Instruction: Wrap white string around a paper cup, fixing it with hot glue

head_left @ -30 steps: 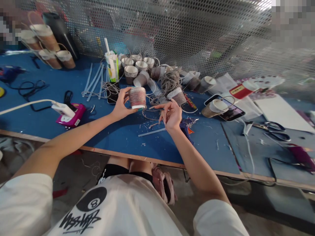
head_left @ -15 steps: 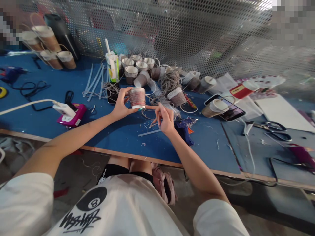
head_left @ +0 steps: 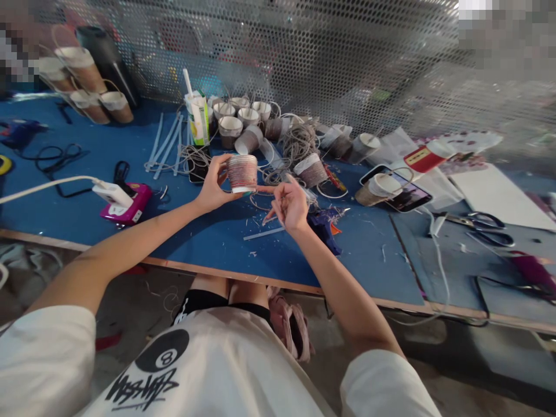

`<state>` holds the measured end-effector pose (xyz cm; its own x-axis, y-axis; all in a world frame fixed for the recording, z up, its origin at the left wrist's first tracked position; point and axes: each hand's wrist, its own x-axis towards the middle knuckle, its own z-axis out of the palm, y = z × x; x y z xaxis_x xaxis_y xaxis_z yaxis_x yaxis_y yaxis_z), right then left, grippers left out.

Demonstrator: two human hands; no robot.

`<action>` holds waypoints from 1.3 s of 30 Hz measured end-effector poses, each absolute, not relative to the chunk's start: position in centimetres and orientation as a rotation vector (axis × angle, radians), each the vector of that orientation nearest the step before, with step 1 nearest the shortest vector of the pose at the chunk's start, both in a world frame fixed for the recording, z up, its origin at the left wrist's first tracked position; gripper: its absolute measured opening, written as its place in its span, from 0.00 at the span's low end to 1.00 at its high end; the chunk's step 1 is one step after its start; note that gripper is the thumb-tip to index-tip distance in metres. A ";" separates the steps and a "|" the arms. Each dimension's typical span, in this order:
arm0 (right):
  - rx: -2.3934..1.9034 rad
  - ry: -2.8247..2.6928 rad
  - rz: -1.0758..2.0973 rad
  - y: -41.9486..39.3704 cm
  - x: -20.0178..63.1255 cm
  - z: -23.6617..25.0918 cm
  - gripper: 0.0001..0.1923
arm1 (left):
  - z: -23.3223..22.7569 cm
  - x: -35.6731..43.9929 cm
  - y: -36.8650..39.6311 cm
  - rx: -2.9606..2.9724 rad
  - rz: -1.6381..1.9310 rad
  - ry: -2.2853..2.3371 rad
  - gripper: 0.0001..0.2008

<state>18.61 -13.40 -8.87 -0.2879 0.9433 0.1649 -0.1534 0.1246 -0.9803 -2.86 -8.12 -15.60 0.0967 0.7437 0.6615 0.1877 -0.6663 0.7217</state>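
Note:
My left hand holds a small paper cup wound with thin cord, upside down, a little above the blue table. Just right of the cup, my right hand pinches the loose end of the cord, forefinger stretched toward the cup's lower edge. A tangle of grey cord lies behind the hands. A blue glue gun rests on the table beside my right wrist, next to a clear glue stick.
Several cord-wrapped cups crowd the back near a drink carton. A pink box with a white plug sits left. A phone under a cup, scissors and white sheets lie right. A perforated metal screen closes the back.
My right hand has drawn left toward the cup and curled in, its forefinger now nearly touching the cup's edge. The left hand and cup have stayed put.

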 end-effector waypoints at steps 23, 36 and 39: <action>-0.851 -0.987 1.546 -14.1 18.5 -7.2 0.25 | -15.1 -3.1 -8.0 1.995 1.646 0.886 0.44; -0.879 -1.243 1.340 -14.6 18.5 -7.5 0.26 | -15.5 -3.0 -7.9 1.885 1.621 0.875 0.47; -0.828 -1.435 1.381 -14.9 17.8 -8.0 0.28 | -15.5 -3.0 -7.8 1.888 1.608 0.862 0.47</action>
